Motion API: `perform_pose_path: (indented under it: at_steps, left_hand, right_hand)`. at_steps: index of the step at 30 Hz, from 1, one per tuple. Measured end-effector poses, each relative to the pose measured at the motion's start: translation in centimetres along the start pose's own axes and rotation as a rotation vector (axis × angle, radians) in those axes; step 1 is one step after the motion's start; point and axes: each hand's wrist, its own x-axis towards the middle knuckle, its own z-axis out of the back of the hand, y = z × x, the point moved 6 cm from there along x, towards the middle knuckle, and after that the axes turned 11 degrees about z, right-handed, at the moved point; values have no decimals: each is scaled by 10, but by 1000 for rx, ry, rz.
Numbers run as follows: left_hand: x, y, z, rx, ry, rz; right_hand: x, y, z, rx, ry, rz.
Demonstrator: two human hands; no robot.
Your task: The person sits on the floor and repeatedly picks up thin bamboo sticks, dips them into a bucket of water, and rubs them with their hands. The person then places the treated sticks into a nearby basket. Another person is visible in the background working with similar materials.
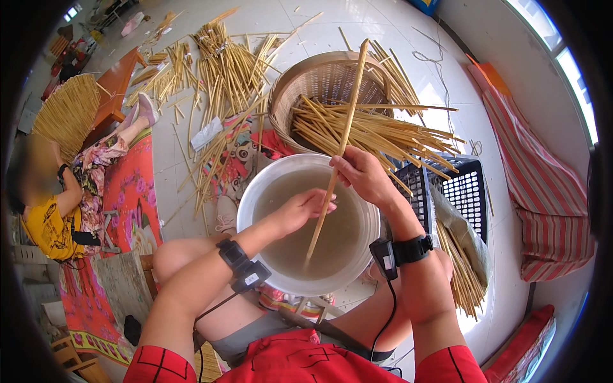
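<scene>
A long tan reed stalk (348,121) slants over a white bucket (248,199) of cloudy water, its lower end dipping in. My right hand (363,173) pinches it near the middle, thumb and fingers closed, above the bucket's far right rim. Lower down, my left hand (302,209) reaches over the water with its fingers loosely bent around the same stalk. Part of those fingers is hidden by the stalk. Just beyond the bucket stands a woven basket (278,108) with many stalks (383,131) lying in it and sticking out to the right.
Black plastic crates (471,191) stand at the right, beside a wrapped stalk bundle (461,281). More stalks (223,80) lie across the tiled floor at the far left. Another person (57,207) in yellow sits at the left, holding a woven fan-shaped piece (69,112). Striped cloth (543,172) hangs at the right.
</scene>
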Motion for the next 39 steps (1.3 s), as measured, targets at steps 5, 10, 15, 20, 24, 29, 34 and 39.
perform_pose_path:
  at_steps: [5,10,15,20,24,29,34,39]
  left_hand:
    - [-4,-15,-2,-54,-15,-82]
    - [-7,-21,-6,10,-11,-128]
    - [-9,-22,-7,30,-19,-157]
    - [-6,-20,-4,-54,14,-105]
    - [-8,-11,-9,-359,96,-51]
    - [-10,-12,-13,-399,92,-63]
    - [-15,-20,-16,-383,22,-18]
    - [-9,-14,-10,-296,44,-85]
  right_hand:
    - [2,-1,-4,6,-29,11]
    - [4,-3,-5,-18,-42,15]
    - [4,5,-5,15,-58,16]
    - [3,5,-3,34,-51,-9]
    - [4,4,-9,-3,-19,63]
    - [4,8,-11,37,-15,23]
    - [3,7,-9,60,-26,37]
    - [4,14,-8,48,-33,40]
